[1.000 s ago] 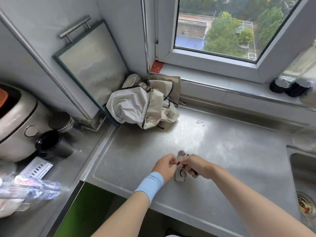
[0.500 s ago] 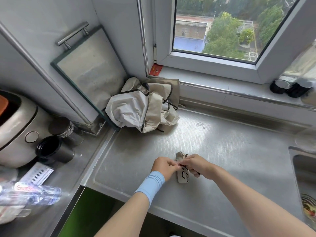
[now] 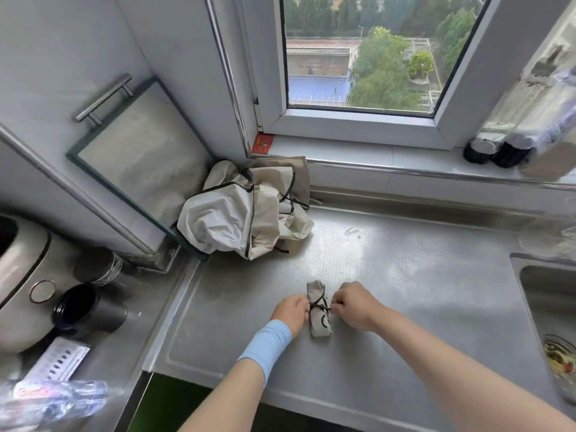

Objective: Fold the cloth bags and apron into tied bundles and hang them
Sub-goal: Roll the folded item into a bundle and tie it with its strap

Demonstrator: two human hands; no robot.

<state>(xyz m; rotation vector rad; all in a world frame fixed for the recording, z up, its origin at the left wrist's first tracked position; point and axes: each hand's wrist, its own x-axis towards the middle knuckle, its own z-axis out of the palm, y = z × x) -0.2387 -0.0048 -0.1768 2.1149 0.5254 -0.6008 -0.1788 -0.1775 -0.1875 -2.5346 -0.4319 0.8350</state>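
— Where's the bundle sitting?

— Flat on the tabletop (image 3: 405, 291), right between my two hands. The rolled cloth bag (image 3: 321, 322) is a small soft roll, and a dark cord (image 3: 318, 306) crosses its middle.

— Hands?

— My left hand (image 3: 291, 310) pinches the cord at the roll's left side, and my right hand (image 3: 355, 304) pinches the other end. Fingers are curled on both.

— How will it handle?

— Light and limp, I reckon. Thin fabric like this could spring open if the cord slackens, so I'd hold it by the cord and the waist, not the loose ends.

— And the rest?

— The unfolded pile (image 3: 237, 219) lies well beyond both hands, untouched.
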